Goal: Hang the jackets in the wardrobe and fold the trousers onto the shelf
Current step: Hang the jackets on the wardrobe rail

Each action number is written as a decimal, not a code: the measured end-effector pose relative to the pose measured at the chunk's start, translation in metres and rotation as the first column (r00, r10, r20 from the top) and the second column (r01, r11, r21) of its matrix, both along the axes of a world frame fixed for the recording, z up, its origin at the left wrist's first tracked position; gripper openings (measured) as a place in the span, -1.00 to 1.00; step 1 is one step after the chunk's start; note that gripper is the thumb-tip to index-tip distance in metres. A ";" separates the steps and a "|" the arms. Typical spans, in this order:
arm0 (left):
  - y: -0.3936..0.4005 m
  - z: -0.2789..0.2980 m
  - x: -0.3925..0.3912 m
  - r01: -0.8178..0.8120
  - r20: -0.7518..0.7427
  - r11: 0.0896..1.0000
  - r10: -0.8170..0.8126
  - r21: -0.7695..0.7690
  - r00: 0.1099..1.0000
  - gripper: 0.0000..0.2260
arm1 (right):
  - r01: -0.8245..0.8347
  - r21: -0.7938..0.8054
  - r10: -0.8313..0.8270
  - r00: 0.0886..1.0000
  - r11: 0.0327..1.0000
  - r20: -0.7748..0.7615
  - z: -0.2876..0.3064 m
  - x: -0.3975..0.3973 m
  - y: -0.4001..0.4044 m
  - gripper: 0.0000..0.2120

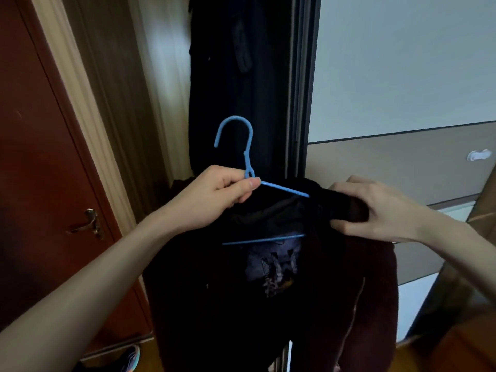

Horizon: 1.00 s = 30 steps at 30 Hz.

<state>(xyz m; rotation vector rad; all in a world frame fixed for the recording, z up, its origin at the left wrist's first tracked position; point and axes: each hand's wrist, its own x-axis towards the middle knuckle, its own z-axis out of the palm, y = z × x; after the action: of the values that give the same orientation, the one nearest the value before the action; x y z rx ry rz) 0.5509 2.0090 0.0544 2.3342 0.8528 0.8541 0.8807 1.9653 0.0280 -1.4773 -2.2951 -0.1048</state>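
Note:
A dark maroon jacket with a zip and a printed lining hangs from a blue plastic hanger in front of me. My left hand pinches the hanger at the base of its hook, hook pointing up. My right hand grips the jacket's right shoulder and collar, where the hanger's arm goes under the cloth. The hanger's lower bar shows inside the open collar. Behind the hanger, dark clothes hang in the narrow opening of the wardrobe.
A sliding wardrobe door, pale with a grey-brown band, fills the right side, and its dark frame edges the opening. A red-brown room door with a metal handle stands at the left. A shoe lies on the floor below.

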 end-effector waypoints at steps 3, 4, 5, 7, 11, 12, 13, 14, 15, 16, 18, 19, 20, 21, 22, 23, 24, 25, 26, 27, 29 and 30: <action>0.001 0.004 0.001 -0.003 0.008 1.000 0.003 -0.003 1.000 -0.58 | -0.003 0.082 -0.004 0.996 0.997 0.089 -0.002 -0.010 -0.002 -0.40; 0.001 0.006 0.001 0.001 0.006 1.000 -0.001 0.000 1.000 -0.58 | -0.008 0.137 -0.008 0.993 0.991 0.118 -0.001 -0.014 -0.002 -0.36; 0.001 0.007 0.002 0.008 -0.001 1.000 -0.008 0.002 1.000 -0.58 | -0.021 0.193 -0.007 0.989 0.981 0.146 0.000 -0.018 -0.001 -0.35; 0.000 0.009 0.005 0.027 -0.025 1.000 -0.027 0.011 0.999 -0.59 | -0.066 0.261 0.014 0.981 0.963 0.194 0.004 -0.026 0.003 -0.35; 0.001 0.012 0.013 0.043 -0.090 0.997 -0.037 0.070 0.995 -0.61 | -0.189 0.295 0.136 0.972 0.937 0.190 0.006 -0.052 0.013 -0.61; 0.002 0.012 0.013 0.032 -0.106 0.995 -0.022 0.089 0.994 -0.61 | -0.200 0.295 0.164 0.976 0.934 0.142 0.006 -0.055 0.016 -0.66; 0.004 0.012 0.011 0.016 -0.112 0.994 -0.004 0.107 0.994 -0.61 | -0.194 0.290 0.180 0.981 0.937 0.072 0.005 -0.057 0.018 -0.71; 0.006 0.012 0.008 0.000 -0.115 0.991 0.015 0.131 0.993 -0.63 | -0.177 0.292 0.183 0.983 0.940 0.006 0.005 -0.056 0.019 -0.74; 0.009 0.010 0.003 -0.016 -0.118 0.986 0.035 0.165 0.992 -0.66 | -0.159 0.304 0.178 0.983 0.939 -0.038 0.005 -0.054 0.021 -0.76; 0.013 0.009 -0.003 -0.032 -0.131 0.978 0.061 0.208 0.989 -0.72 | -0.142 0.316 0.171 0.983 0.938 -0.064 0.005 -0.053 0.022 -0.77; 0.018 0.004 -0.020 -0.074 -0.199 0.948 0.140 0.310 0.970 -0.74 | -0.121 0.306 0.165 0.978 0.944 -0.124 0.006 -0.046 0.021 -0.75; 0.022 0.001 -0.030 -0.093 -0.239 0.941 0.177 0.325 0.955 -0.65 | -0.110 0.288 0.162 0.973 0.951 -0.163 0.006 -0.042 0.021 -0.74; 0.023 0.000 -0.038 -0.112 -0.257 0.948 0.192 0.297 0.947 -0.53 | -0.096 0.271 0.152 0.969 0.958 -0.197 0.007 -0.038 0.020 -0.75; 0.024 -0.002 -0.044 -0.129 -0.245 0.962 0.189 0.239 0.951 -0.44 | -0.077 0.262 0.139 0.964 0.962 -0.225 0.008 -0.034 0.019 -0.76; 0.024 -0.002 -0.048 -0.135 -0.229 0.974 0.176 0.182 0.957 -0.38 | -0.062 0.256 0.128 0.960 0.965 -0.251 0.010 -0.031 0.018 -0.79; 0.025 -0.002 -0.050 -0.134 -0.221 0.978 0.167 0.157 0.961 -0.35 | -0.056 0.250 0.125 0.955 0.967 -0.270 0.012 -0.030 0.017 -0.81; 0.026 -0.001 -0.049 -0.137 -0.239 0.973 0.181 0.187 0.954 -0.37 | -0.056 0.242 0.125 0.952 0.969 -0.280 0.013 -0.030 0.015 -0.82; 0.025 0.001 -0.045 -0.140 -0.273 0.957 0.210 0.255 0.939 -0.40 | -0.055 0.235 0.123 0.951 0.970 -0.283 0.015 -0.031 0.014 -0.84; 0.024 0.003 -0.040 -0.135 -0.306 0.932 0.244 0.338 0.920 -0.43 | -0.055 0.234 0.122 0.951 0.971 -0.284 0.015 -0.032 0.013 -0.85; 0.022 0.004 -0.033 -0.126 -0.319 0.905 0.270 0.406 0.909 -0.46 | -0.053 0.235 0.121 0.951 0.971 -0.286 0.016 -0.032 0.012 -0.86; 0.018 0.004 -0.016 -0.124 -0.287 0.878 0.281 0.462 0.916 -0.51 | -0.042 0.228 0.109 0.950 0.973 -0.292 0.018 -0.034 0.008 -0.85; 0.018 0.003 -0.008 -0.130 -0.261 0.873 0.278 0.470 0.925 -0.55 | -0.032 0.227 0.100 0.951 0.973 -0.292 0.019 -0.034 0.006 -0.85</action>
<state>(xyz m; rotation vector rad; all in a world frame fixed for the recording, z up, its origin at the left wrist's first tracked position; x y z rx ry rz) 0.5430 2.0266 0.0575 2.8827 1.1616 0.8352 0.8463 1.9716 0.0475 -1.2107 -2.0126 -0.1025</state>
